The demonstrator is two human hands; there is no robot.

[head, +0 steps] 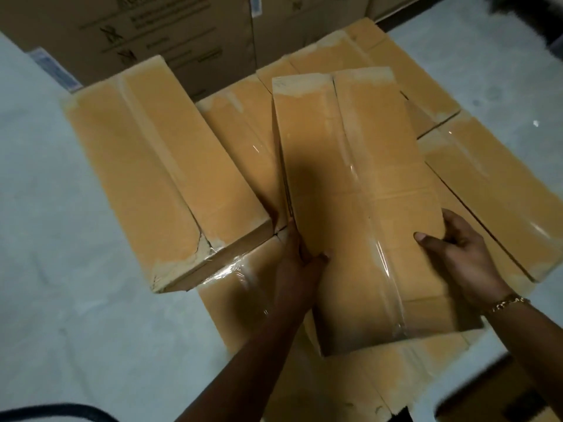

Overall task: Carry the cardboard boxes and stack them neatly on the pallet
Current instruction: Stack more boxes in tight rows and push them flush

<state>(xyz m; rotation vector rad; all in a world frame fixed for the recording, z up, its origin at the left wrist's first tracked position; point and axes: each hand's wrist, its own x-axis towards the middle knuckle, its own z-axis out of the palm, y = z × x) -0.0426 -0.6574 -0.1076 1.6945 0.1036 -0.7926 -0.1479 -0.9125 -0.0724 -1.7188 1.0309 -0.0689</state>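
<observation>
A long tan cardboard box (359, 190), sealed with clear tape along its top seam, is held between both hands over a layer of similar boxes. My left hand (300, 257) grips its left side, thumb on top. My right hand (457, 254) grips its right side near the close end, thumb on top. A second long box (158, 172) lies on top of the stack at the left, its near corner torn. The lower layer of boxes (243, 300) spreads under and around both. The pallet itself is hidden beneath the boxes.
Large printed brown cartons (146, 32) stand at the back. Pale concrete floor (61, 239) surrounds the stack on the left and right. A dark curved cable or hose (54, 411) lies at the bottom left. Another brown box (511, 394) sits at bottom right.
</observation>
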